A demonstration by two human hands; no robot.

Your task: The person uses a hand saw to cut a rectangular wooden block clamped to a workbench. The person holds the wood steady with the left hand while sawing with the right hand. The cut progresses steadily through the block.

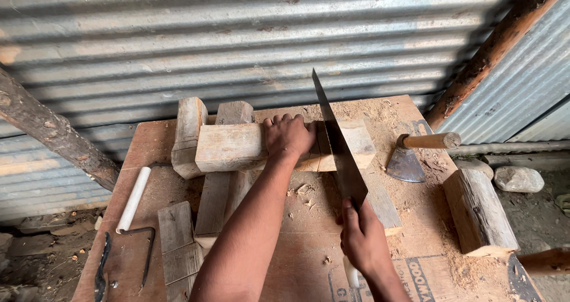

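My left hand [288, 134] presses flat on top of a pale wooden block [233, 147] that lies crosswise over other boards on the workbench [297, 242]. In my right hand [363, 238] I grip the handle of a hand saw [339, 147]. Its long dark blade points away from me and rests in the block just right of my left fingers. The short end of the block [361, 143] sticks out to the right of the blade. Sawdust lies around the cut.
A hatchet [409, 156] lies at the right of the bench, beside a thick log piece [480, 213]. A white tube [133, 198], a bent metal bar [146, 251] and loose planks [177, 242] lie at the left. Corrugated metal sheet [237, 46] and rough poles [53, 133] stand behind.
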